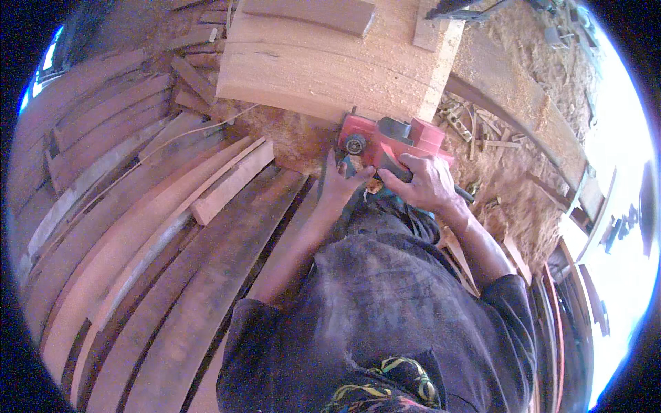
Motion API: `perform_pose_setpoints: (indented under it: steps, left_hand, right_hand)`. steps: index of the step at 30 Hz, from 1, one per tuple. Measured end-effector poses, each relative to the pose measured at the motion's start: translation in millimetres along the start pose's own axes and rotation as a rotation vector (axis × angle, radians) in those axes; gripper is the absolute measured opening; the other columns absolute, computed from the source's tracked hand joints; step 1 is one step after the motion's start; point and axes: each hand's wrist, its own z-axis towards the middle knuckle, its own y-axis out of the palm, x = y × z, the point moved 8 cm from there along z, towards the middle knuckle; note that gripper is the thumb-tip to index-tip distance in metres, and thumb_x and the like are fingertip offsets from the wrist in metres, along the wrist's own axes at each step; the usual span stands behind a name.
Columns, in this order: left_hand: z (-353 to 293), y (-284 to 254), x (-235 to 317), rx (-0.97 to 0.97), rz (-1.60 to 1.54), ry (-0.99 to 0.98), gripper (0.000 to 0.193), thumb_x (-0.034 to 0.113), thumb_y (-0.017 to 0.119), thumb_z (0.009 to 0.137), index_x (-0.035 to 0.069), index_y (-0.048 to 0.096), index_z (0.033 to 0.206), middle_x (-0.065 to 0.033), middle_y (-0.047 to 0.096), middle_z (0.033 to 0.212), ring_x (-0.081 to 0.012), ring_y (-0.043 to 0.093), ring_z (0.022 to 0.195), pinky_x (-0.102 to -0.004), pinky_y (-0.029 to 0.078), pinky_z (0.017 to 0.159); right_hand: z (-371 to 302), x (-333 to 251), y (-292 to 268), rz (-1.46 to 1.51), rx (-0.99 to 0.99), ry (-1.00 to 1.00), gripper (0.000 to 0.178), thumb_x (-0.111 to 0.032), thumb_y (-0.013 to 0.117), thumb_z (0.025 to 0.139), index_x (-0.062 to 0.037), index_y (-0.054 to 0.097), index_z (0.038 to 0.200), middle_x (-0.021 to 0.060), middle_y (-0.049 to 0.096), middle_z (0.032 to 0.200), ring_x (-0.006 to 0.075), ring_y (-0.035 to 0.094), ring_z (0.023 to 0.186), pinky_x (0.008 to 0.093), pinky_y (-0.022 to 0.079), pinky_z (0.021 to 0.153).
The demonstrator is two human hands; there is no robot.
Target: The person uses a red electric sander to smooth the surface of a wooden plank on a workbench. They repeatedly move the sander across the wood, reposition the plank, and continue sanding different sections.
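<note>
A red and black electric hand planer (377, 146) is tilted on its side just off the near edge of a thick pale wooden board (330, 72). My right hand (430, 180) is wrapped round its dark handle. At the planer's near left side is my left hand (339, 184), with thumb and fingers spread apart. Its fingertips are close to the tool's body below the round black knob, and I cannot tell whether they press on it. Pale wood shavings (373, 186) show between the two hands.
Long planks (200, 296) lie stacked on the left, a short block (234, 182) on top. A brown offcut (310, 14) rests on the pale board. Another long board (520, 113) lies at right amid sawdust and wood scraps (482, 131).
</note>
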Motion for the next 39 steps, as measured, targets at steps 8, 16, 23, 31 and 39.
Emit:
perform_pose_setpoints:
  steps: [8,16,23,31,39]
  left_hand:
    - [11,-67,33,0.002,-0.137,-0.117,0.149,0.035,0.105,0.069,-0.006,0.003,0.169,-0.0232,0.023,0.174,-0.0415,0.030,0.159,-0.0430,0.037,0.128]
    - [51,-153,59,0.027,-0.129,0.039,0.126,0.016,0.101,0.073,-0.001,0.019,0.168,-0.0175,0.042,0.161,-0.0345,0.044,0.149,-0.0439,0.043,0.124]
    - [73,-269,112,0.077,0.120,0.091,0.106,0.021,0.094,0.081,0.003,0.029,0.163,-0.0132,0.053,0.152,-0.0292,0.056,0.137,-0.0435,0.050,0.116]
    - [64,-320,147,0.280,0.232,0.166,0.098,0.023,0.092,0.084,0.002,0.034,0.160,-0.0120,0.057,0.148,-0.0265,0.057,0.133,-0.0434,0.049,0.115]
    - [1,-113,119,-0.072,0.180,0.019,0.090,0.025,0.091,0.086,0.002,0.039,0.157,-0.0108,0.060,0.144,-0.0239,0.059,0.130,-0.0433,0.048,0.114]
  right_hand:
    - [49,-54,31,0.039,0.051,-0.066,0.046,-0.048,0.080,0.090,-0.0019,0.077,0.087,0.0220,0.070,0.072,0.0409,0.073,0.067,0.0498,0.056,0.063]
    - [110,-108,78,0.014,0.031,-0.079,0.048,-0.049,0.079,0.091,-0.0013,0.075,0.085,0.0221,0.071,0.074,0.0415,0.073,0.069,0.0513,0.056,0.063]
    - [182,-184,119,-0.023,-0.107,-0.051,0.064,-0.068,0.068,0.096,-0.0041,0.077,0.093,0.0223,0.073,0.077,0.0413,0.074,0.071,0.0527,0.058,0.065]
    - [198,-208,140,0.019,-0.225,-0.103,0.071,-0.077,0.059,0.095,-0.0095,0.076,0.110,0.0222,0.078,0.095,0.0438,0.077,0.090,0.0579,0.062,0.081]
    - [62,-83,36,-0.014,-0.110,-0.021,0.067,-0.072,0.065,0.094,-0.0061,0.077,0.096,0.0206,0.075,0.085,0.0415,0.076,0.082,0.0535,0.060,0.074]
